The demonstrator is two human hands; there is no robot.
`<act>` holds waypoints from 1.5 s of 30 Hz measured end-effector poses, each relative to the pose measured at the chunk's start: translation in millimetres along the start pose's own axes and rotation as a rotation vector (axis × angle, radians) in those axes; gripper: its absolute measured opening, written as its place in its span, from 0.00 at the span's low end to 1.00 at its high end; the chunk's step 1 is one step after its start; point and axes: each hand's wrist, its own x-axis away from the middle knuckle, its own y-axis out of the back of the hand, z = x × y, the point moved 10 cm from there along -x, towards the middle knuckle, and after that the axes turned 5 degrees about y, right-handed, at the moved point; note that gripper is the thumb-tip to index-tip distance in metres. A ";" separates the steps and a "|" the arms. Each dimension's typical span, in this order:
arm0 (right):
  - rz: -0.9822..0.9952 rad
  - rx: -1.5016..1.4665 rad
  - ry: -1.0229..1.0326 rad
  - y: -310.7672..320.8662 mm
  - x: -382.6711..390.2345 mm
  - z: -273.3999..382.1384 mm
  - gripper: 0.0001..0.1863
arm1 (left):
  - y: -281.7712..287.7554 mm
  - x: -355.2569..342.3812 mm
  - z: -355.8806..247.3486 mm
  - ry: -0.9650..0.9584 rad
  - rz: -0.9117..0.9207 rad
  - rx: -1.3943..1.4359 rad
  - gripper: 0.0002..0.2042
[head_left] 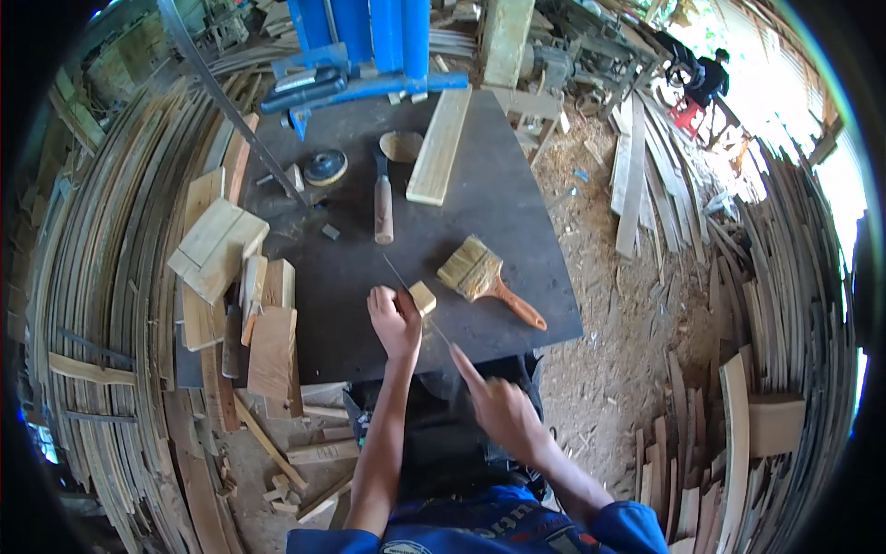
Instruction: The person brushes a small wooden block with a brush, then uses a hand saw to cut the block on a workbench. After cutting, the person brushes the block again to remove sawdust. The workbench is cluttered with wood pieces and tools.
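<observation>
My left hand (pixel 394 320) is closed at the table's near edge, its thumb side against a small pale wooden block (pixel 424 297). A thin, narrow metal tool (pixel 442 334) runs slantwise past the block, its far tip beyond my left knuckles; its exact kind cannot be made out. My right hand (pixel 509 417) grips the near end of that tool, with the index finger stretched along it. Right of the block lies a wide paintbrush (pixel 472 270) with an orange-brown handle. Farther off lies a wooden-handled tool (pixel 383 210) with a dark metal end.
The dark table (pixel 517 198) also carries a long plank (pixel 440 148), a round black disc (pixel 325 167) and a shallow bowl (pixel 401 146). Wooden blocks (pixel 220 238) crowd its left edge. A blue machine (pixel 369 55) stands behind. Stacked wood strips line both sides; a person (pixel 707 81) sits far right.
</observation>
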 end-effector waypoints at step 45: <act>-0.421 0.141 -0.185 63.2 -48.7 -135.8 0.20 | -2.1 0.1 -4.5 -0.063 0.416 0.076 0.20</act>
